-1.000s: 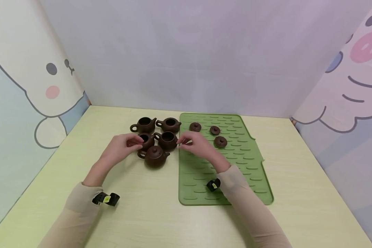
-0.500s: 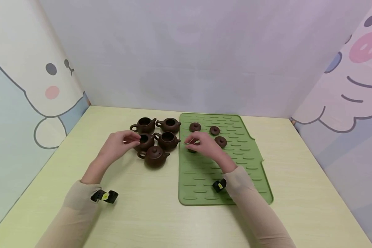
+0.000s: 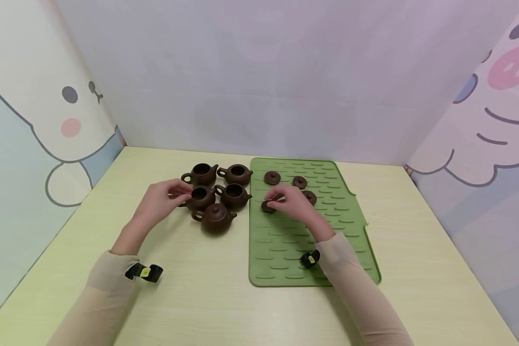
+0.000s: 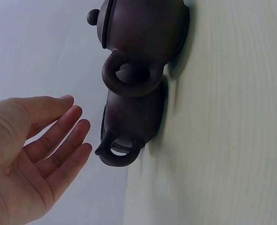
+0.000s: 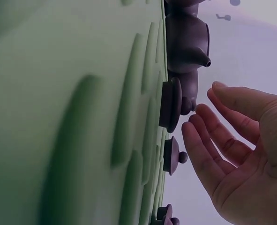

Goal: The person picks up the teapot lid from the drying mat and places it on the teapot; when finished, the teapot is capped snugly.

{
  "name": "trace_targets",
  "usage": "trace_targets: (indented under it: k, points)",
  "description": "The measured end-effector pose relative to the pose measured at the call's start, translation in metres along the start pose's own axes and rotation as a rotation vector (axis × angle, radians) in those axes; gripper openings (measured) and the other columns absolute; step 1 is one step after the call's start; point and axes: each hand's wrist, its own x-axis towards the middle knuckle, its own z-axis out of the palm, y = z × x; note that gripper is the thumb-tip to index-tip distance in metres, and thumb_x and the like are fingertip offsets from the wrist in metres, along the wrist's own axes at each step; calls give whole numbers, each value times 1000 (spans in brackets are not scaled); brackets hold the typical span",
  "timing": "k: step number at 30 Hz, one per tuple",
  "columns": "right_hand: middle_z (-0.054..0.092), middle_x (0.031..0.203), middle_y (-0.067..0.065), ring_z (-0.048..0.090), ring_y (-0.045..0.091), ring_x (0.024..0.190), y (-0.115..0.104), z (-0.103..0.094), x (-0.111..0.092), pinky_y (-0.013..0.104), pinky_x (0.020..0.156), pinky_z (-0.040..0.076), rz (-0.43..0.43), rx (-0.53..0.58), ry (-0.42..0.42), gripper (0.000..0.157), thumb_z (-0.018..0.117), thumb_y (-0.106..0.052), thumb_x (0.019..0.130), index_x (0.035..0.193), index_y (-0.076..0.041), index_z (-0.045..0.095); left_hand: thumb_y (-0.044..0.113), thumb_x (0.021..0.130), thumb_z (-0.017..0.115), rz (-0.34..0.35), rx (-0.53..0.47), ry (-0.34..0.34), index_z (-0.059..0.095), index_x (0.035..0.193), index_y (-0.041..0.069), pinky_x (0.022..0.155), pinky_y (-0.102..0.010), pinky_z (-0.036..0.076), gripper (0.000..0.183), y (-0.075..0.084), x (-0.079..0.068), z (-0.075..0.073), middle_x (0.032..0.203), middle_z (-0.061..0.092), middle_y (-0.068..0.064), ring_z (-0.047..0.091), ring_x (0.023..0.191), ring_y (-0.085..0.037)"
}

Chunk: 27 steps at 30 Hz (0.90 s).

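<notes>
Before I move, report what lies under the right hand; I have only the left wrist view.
Observer: Below the right hand, a dark brown, round, clay-looking lid lies on the green, ridged, rubbery-looking mat.
Operator: State whether that lid is gripped.
Observer: It is not: in the right wrist view, the fingers do not pinch its small round knob.
Operator: Count the lids on the mat.
Observer: Four, that one included; the other three lids lie farther back from the person.
</notes>
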Motion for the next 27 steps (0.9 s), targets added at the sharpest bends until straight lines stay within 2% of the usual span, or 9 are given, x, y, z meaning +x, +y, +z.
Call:
trace_targets:
  k: [6, 15, 22, 27]
  points:
    - [69, 117, 5, 67, 24, 108, 3, 0, 0, 41, 86, 56, 29, 8, 8, 17, 69, -17, 95, 111, -14, 71, 12, 96, 66, -22, -19, 12, 69, 115, 5, 87, -48, 57, 21, -7, 1, 3, 113, 73, -16, 70, 105, -34]
    - [67, 120, 7, 66, 26, 108, 7, -1, 0, 41, 87, 56, 82, -3, -5, 16, 69, -17, 95, 110, -14, 71, 10, 96, 67, -45, -32, -11, 64, 124, 4, 94, -51, 54, 29, -17, 4, 11, 123, 69, -20, 68, 111, -38]
    - [69, 118, 7, 67, 24, 106, 13, -1, 4, 39, 86, 56, 116, -28, -42, 18, 69, -17, 95, 112, -14, 71, 8, 95, 66, -78, -23, -22, 64, 123, 3, 89, -49, 57, 29, -23, 5, 12, 124, 66, -21, 68, 110, -39]
    - [70, 116, 8, 67, 25, 106, 14, 0, 7, 39, 85, 56, 124, -28, -67, 18, 69, -16, 95, 113, -13, 71, 10, 95, 67, -114, -8, -27, 66, 116, 3, 75, -36, 57, 22, -25, 7, 12, 117, 69, -21, 70, 103, -36]
